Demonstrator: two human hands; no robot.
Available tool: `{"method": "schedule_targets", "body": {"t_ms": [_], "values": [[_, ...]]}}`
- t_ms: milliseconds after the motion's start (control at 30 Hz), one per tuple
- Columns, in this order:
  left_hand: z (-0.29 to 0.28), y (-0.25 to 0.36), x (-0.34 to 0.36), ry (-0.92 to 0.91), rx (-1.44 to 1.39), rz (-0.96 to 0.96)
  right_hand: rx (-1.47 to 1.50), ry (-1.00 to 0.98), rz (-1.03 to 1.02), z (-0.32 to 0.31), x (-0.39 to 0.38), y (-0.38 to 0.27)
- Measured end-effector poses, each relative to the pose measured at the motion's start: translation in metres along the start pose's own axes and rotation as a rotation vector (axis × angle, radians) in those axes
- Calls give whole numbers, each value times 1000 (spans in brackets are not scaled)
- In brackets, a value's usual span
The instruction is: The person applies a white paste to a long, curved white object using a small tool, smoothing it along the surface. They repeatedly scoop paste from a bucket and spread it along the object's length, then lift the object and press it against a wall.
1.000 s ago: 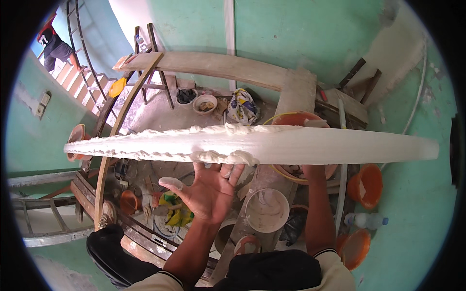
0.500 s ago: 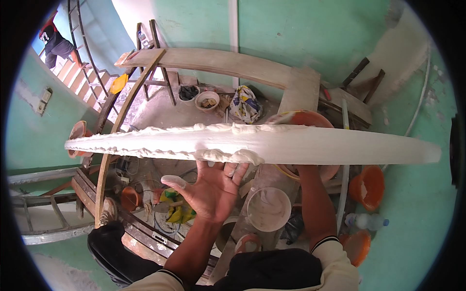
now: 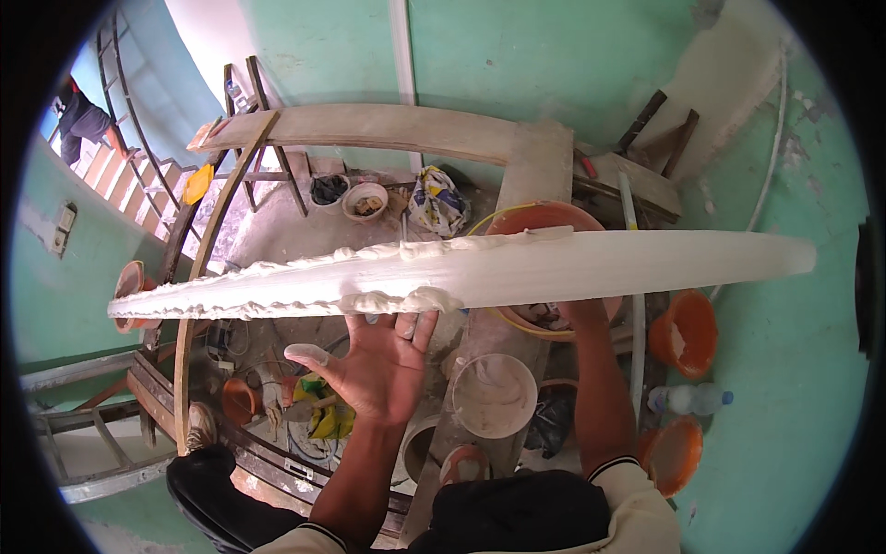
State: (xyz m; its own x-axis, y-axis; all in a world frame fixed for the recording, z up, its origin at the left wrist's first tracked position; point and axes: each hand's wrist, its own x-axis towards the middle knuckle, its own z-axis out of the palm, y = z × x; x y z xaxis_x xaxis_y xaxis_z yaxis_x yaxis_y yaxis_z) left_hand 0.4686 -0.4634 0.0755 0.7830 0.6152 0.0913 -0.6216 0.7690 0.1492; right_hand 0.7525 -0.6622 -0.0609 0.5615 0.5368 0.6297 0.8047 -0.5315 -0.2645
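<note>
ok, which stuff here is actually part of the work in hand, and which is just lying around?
In use:
- long white plaster moulding
- wet plaster along its edge
- left hand, fingertips on that plaster
- right hand, under the moulding

Lying about:
- white bucket
- orange tubs
- plastic bottle
- patterned bag

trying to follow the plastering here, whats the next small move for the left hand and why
Probably slide the left hand leftward along the near edge of the long white moulding strip. Its fingers touch a lump of wet plaster there, the plaster further left looks ridged and uneven, and the right hand props the strip from below.
</note>
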Motion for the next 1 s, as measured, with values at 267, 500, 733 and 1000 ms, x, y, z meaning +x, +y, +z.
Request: {"method": "schedule_targets", "body": {"t_ms": [267,500,733,1000], "values": [[-3,-1,2,19,-7,7,1047,61,492,-49,41,-33],[-15,3,7,10,-19,-24,909,-245,663,-85,9,-40],[-41,-12,14,176,20,-25,399,-744,773,-195,-47,-74],[-91,-30,16,263,82,-50,-274,-913,89,-139,-81,-120]]}}
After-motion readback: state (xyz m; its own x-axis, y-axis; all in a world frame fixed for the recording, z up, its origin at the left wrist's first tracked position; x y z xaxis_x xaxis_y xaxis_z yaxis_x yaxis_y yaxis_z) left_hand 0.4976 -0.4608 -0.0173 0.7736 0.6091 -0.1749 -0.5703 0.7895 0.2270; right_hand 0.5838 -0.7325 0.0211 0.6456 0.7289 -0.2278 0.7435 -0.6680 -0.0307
